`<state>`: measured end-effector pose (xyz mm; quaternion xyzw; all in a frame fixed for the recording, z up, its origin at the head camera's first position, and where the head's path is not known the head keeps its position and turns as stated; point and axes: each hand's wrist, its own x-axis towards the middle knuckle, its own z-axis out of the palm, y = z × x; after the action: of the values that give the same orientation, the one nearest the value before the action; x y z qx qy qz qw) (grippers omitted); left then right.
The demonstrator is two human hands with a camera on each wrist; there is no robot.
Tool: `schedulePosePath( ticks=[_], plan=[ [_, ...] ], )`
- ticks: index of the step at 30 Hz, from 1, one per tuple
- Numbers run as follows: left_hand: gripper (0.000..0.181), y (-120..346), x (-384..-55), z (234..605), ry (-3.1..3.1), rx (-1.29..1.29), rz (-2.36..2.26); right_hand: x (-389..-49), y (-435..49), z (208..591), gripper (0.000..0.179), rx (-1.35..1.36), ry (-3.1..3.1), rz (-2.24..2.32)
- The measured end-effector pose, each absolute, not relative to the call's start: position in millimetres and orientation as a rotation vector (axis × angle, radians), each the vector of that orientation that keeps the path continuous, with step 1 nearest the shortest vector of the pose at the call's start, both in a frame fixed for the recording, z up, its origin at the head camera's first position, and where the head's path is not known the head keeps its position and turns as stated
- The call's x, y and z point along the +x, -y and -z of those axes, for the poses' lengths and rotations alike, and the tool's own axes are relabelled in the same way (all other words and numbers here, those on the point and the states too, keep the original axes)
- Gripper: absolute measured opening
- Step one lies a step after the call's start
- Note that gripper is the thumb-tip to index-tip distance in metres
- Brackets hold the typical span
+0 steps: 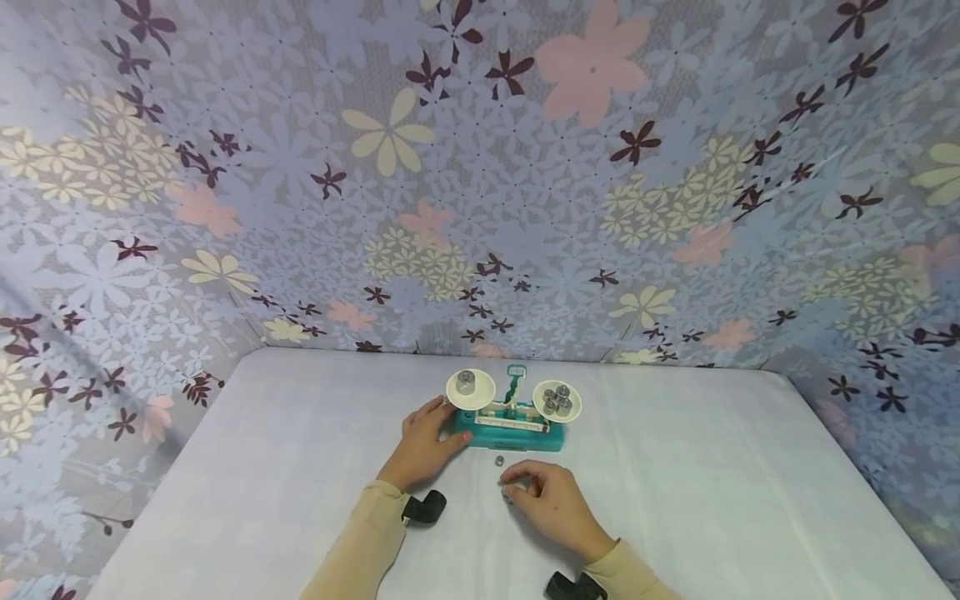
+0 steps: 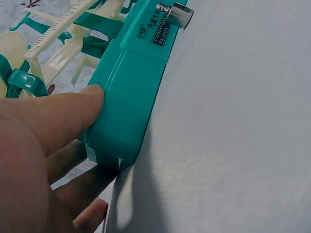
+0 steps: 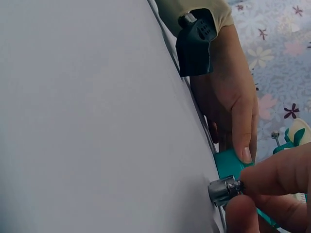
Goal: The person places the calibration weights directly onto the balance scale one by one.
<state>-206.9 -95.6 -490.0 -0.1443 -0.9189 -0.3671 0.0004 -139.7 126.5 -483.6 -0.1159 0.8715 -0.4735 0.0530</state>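
Observation:
A teal-based balance scale [image 1: 517, 437] stands on the white table. My left hand [image 1: 423, 442] holds the left end of its base, the thumb on top in the left wrist view and the other fingers at the end. The left pan [image 1: 487, 398] bears one larger metal weight [image 1: 465, 382]; the right pan [image 1: 574, 414] bears several smaller weights [image 1: 557, 402]. A small knobbed weight [image 1: 499, 460] stands just in front of the base. My right hand [image 1: 555, 504], nearer me, pinches the knob of a metal weight [image 3: 222, 191] between thumb and index finger.
The white cloth-covered table [image 1: 712, 483] reaches out on both sides of the scale. Flower-patterned walls [image 1: 480, 208] close it in behind and at the sides. A dark wrist camera [image 1: 425, 508] sits on the left wrist, another [image 1: 573, 586] on the right.

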Motion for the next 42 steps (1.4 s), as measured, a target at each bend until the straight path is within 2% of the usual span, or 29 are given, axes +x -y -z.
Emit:
schedulePosePath(
  ticks=[42],
  plan=[
    [0.062,95.8,-207.2,492.8,2.884,-0.448,1.132,-139.5,-121.0,484.8,0.004,-0.281,-2.69,1.49]
  ],
)
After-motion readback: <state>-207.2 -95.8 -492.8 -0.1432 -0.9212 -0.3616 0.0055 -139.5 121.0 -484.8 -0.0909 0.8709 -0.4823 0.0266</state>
